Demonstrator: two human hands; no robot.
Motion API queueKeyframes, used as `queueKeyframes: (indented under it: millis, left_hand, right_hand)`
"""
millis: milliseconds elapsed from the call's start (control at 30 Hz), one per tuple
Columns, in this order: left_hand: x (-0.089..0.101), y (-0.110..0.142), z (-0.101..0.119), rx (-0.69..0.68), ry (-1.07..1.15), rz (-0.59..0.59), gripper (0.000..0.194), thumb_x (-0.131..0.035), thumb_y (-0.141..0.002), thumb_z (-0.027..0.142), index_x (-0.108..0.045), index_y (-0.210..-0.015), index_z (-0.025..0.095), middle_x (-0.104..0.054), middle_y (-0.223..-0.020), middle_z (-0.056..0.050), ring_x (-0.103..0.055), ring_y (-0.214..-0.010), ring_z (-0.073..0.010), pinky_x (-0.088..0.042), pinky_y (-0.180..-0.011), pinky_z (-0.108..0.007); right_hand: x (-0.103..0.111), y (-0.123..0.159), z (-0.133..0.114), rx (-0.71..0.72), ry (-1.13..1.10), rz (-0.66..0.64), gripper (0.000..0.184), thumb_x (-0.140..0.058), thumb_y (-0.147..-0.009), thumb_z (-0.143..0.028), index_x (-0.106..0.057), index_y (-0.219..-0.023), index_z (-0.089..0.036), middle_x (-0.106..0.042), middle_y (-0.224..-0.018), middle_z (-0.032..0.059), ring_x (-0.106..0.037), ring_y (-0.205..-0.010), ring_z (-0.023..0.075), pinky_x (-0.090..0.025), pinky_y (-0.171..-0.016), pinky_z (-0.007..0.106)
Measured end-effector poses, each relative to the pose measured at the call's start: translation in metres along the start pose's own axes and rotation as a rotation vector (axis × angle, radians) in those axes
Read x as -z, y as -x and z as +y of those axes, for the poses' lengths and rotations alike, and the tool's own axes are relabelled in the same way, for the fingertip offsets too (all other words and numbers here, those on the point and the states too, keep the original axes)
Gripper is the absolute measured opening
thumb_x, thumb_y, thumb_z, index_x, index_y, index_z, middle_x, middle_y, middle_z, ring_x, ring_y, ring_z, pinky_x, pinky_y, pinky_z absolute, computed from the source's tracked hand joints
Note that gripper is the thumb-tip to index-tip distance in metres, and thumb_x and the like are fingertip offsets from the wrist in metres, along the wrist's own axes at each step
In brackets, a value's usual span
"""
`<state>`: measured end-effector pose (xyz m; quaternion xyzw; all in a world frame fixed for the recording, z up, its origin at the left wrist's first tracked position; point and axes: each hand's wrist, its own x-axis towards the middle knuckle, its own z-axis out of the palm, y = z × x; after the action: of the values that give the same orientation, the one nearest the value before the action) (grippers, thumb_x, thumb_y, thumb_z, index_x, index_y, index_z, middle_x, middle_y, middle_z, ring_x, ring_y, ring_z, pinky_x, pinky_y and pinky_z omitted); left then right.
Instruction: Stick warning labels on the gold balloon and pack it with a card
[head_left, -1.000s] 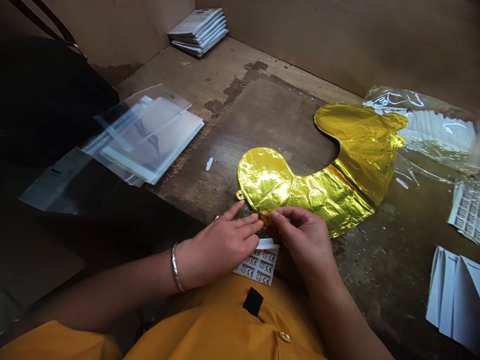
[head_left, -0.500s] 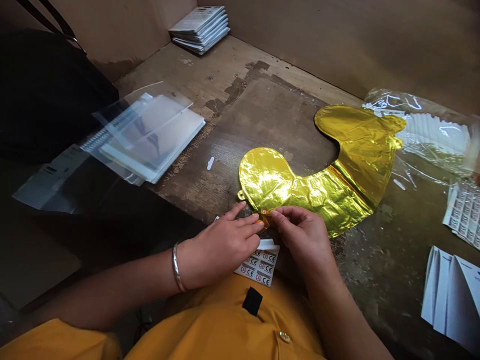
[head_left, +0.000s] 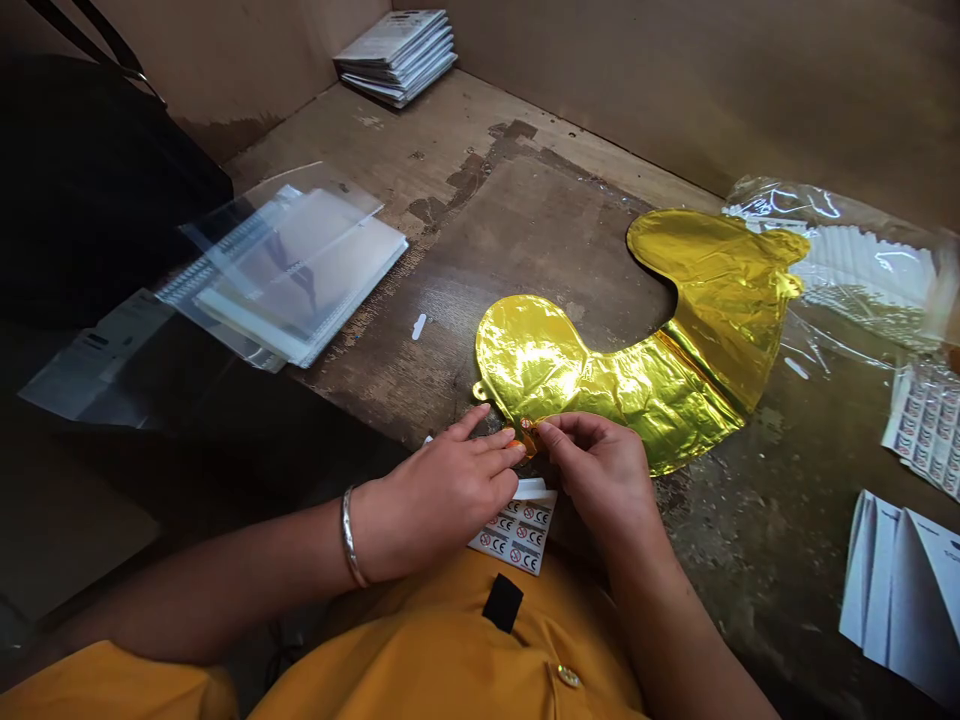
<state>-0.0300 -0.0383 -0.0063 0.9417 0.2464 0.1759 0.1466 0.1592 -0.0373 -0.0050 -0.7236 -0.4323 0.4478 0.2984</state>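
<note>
A flat gold foil balloon [head_left: 622, 380], curved in shape, lies on the table in front of me. My left hand [head_left: 450, 485] rests with its fingers stretched out, the tips on the balloon's near lower edge. Thumb and forefinger of my right hand [head_left: 600, 465] are pinched together at that same edge, on a small clear sticker [head_left: 527, 425] with dark print; its far end lies against the foil. Partly under my left hand is a sheet of CE-mark stickers [head_left: 517, 535], close to my body.
Clear plastic sleeves [head_left: 300, 275] lie at the left, beside a black bag [head_left: 97, 190]. A stack of white packets [head_left: 397, 55] stands in the back corner. At the right are a clear bag of white sticks [head_left: 862, 265], more sticker sheets [head_left: 926, 425] and folded white cards [head_left: 900, 585].
My right hand has shifted slightly left, bringing the sticker closer against the balloon's edge. My left hand stays nearly where it was.
</note>
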Motion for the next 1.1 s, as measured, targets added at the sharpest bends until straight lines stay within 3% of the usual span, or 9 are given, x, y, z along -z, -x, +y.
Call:
queueKeyframes:
  millis: [200,333,433,500,533,633,733,967,1100]
  left_hand:
    - [0.001,-0.002,0.000,-0.007,-0.028,-0.006,0.019,-0.045,-0.088,0.008,-0.063,-0.085,0.013,-0.068,-0.116,-0.012,-0.059,-0.116,-0.0243,-0.032,-0.111,-0.049]
    - [0.001,-0.004,0.000,-0.011,-0.021,-0.010,0.018,-0.046,-0.088,0.009,-0.064,-0.087,0.012,-0.068,-0.116,-0.012,-0.059,-0.116,-0.0248,-0.033,-0.110,-0.049]
    - [0.001,-0.004,0.000,0.005,0.005,-0.039,0.016,-0.049,-0.088,0.010,-0.064,-0.090,0.012,-0.068,-0.116,-0.012,-0.058,-0.118,-0.0249,-0.032,-0.111,-0.050]
    - [0.003,-0.004,0.000,0.010,0.028,-0.048,0.015,-0.050,-0.088,0.011,-0.064,-0.092,0.012,-0.068,-0.115,-0.011,-0.059,-0.118,-0.0248,-0.031,-0.111,-0.051]
    - [0.004,-0.004,0.000,0.013,0.040,-0.044,0.014,-0.051,-0.088,0.011,-0.064,-0.093,0.012,-0.068,-0.115,-0.010,-0.059,-0.117,-0.0246,-0.032,-0.111,-0.051]
    - [0.007,-0.003,0.000,0.032,0.073,-0.020,0.015,-0.051,-0.088,0.012,-0.064,-0.095,0.012,-0.069,-0.114,-0.010,-0.059,-0.117,-0.0235,-0.033,-0.111,-0.050]
    - [0.007,0.002,0.002,0.055,0.082,-0.005,0.014,-0.049,-0.090,0.013,-0.063,-0.092,0.014,-0.068,-0.116,-0.010,-0.057,-0.120,-0.0223,-0.031,-0.112,-0.049]
    - [0.011,0.016,0.011,0.108,0.000,0.007,0.012,-0.049,-0.090,0.012,-0.058,-0.083,0.016,-0.067,-0.115,-0.006,-0.058,-0.113,-0.0204,-0.031,-0.112,-0.046]
    - [0.019,0.019,0.012,0.143,0.016,0.029,0.010,-0.051,-0.090,0.015,-0.059,-0.084,0.016,-0.069,-0.106,-0.004,-0.060,-0.108,-0.0181,-0.034,-0.109,-0.044]
  right_hand:
    - [-0.003,0.002,-0.011,0.193,0.400,0.055,0.022,-0.062,-0.077,-0.041,-0.062,-0.073,-0.019,-0.059,-0.055,-0.0003,-0.051,-0.050,0.0133,-0.037,-0.052,0.026]
    - [0.001,-0.005,-0.015,0.226,0.699,0.110,0.031,-0.064,-0.076,-0.048,-0.059,-0.087,-0.020,-0.061,-0.058,0.0009,-0.053,-0.050,0.0162,-0.031,-0.050,0.026]
    - [0.014,-0.013,-0.013,0.261,0.912,0.280,0.029,-0.056,-0.084,-0.049,-0.059,-0.081,-0.020,-0.060,-0.059,0.0035,-0.051,-0.050,0.0168,-0.029,-0.049,0.028]
    - [0.024,-0.014,-0.011,0.404,0.935,0.432,0.023,-0.049,-0.090,-0.037,-0.062,-0.083,-0.019,-0.063,-0.066,0.0067,-0.055,-0.058,0.0189,-0.036,-0.053,0.030]
    - [0.027,-0.013,-0.010,0.530,0.917,0.434,0.022,-0.046,-0.092,-0.031,-0.063,-0.086,-0.019,-0.065,-0.073,0.0087,-0.059,-0.066,0.0203,-0.041,-0.058,0.032]
    - [0.031,-0.004,-0.005,0.911,0.823,0.077,0.023,-0.047,-0.091,-0.021,-0.067,-0.102,-0.021,-0.069,-0.104,0.0106,-0.062,-0.095,0.0226,-0.050,-0.082,0.037]
    - [0.029,0.004,0.002,1.014,0.737,-0.163,0.032,-0.049,-0.089,-0.017,-0.063,-0.117,-0.022,-0.065,-0.123,0.0080,-0.058,-0.112,0.0222,-0.050,-0.096,0.040]
    - [0.024,0.005,0.015,1.107,0.854,-0.089,0.032,-0.055,-0.088,-0.017,-0.064,-0.118,-0.012,-0.065,-0.123,0.0138,-0.061,-0.112,0.0260,-0.051,-0.098,0.041]
    - [0.020,0.000,0.014,1.054,0.668,-0.071,0.027,-0.050,-0.090,-0.013,-0.069,-0.108,-0.017,-0.071,-0.112,0.0110,-0.065,-0.101,0.0212,-0.053,-0.091,0.037]
